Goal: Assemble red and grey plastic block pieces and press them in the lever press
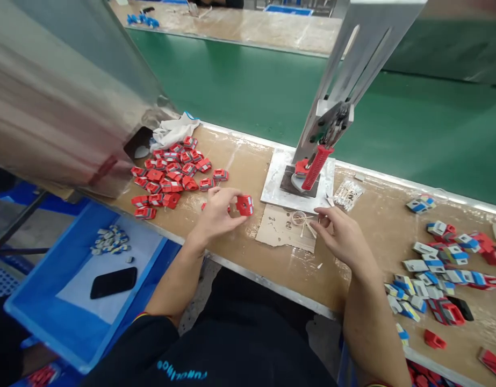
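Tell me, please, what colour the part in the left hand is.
The part is mainly red, seen in the head view.

Bright red on the held block (243, 204), red and grey across the heaped pieces (155, 175), red again (what a streak!) on the clamp handle (318, 167)! Pale-grey blocks (415, 265) flash blue and, seemingly, yellow.

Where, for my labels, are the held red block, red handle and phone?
Held red block (244, 206): head view, face centre.
Red handle (318, 167): head view, grip middle.
Phone (113, 282): head view, dark face.

even light, glare on bench (239, 244), stretched edges
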Action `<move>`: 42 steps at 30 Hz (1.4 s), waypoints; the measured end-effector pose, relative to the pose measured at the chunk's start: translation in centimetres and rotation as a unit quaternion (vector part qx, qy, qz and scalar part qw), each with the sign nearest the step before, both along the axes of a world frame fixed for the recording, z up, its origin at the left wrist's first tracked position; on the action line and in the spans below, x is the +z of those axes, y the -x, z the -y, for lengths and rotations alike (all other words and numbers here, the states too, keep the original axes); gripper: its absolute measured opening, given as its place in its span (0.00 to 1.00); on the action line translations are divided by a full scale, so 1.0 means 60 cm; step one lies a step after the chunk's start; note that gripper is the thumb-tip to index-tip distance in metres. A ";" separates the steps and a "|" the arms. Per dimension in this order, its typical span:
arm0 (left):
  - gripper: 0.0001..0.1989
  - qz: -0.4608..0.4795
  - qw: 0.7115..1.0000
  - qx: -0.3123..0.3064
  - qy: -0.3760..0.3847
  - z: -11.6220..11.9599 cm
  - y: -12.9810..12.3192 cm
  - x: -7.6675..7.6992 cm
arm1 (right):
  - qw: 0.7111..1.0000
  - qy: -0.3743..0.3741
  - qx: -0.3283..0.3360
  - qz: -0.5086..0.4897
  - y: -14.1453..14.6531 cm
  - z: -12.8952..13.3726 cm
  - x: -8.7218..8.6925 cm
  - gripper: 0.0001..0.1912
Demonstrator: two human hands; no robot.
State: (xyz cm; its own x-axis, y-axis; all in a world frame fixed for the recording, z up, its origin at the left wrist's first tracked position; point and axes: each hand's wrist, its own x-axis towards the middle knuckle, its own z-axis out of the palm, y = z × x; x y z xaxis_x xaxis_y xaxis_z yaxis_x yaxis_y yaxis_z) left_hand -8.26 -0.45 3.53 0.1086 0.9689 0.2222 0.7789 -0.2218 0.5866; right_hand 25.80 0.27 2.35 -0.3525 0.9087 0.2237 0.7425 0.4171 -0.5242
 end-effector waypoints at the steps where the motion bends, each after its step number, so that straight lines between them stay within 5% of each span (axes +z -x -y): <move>1: 0.21 0.054 0.998 0.004 -0.027 0.004 0.005 0.004 | 1.000 -0.002 -0.002 -0.005 0.001 0.000 -0.001 0.12; 3: 0.26 0.195 0.977 0.015 -0.081 0.013 0.024 0.017 | 1.000 -0.006 -0.004 -0.017 0.003 0.000 -0.001 0.12; 8: 0.27 0.490 0.863 -0.006 -0.122 0.035 0.072 0.045 | 1.000 -0.007 -0.011 -0.027 0.008 0.004 0.001 0.11; 15: 0.30 0.586 0.803 -0.056 0.096 0.053 -0.014 0.005 | 0.999 -0.015 -0.019 -0.042 0.020 0.006 -0.004 0.08; 19: 0.32 0.582 0.771 -0.098 0.239 0.010 -0.070 -0.009 | 0.999 0.000 -0.025 -0.041 0.024 0.004 -0.003 0.10; 23: 0.30 0.609 0.733 -0.120 0.278 -0.040 -0.099 -0.022 | 0.998 0.000 -0.006 -0.055 0.026 0.001 -0.006 0.10; 30: 0.24 0.601 0.754 -0.104 0.243 -0.027 -0.121 -0.068 | 0.990 -0.042 0.068 -0.120 0.043 -0.001 -0.012 0.11; 42: 0.19 0.521 0.841 -0.142 0.033 -0.015 -0.137 -0.076 | 0.989 -0.065 0.068 -0.117 0.047 -0.002 -0.018 0.06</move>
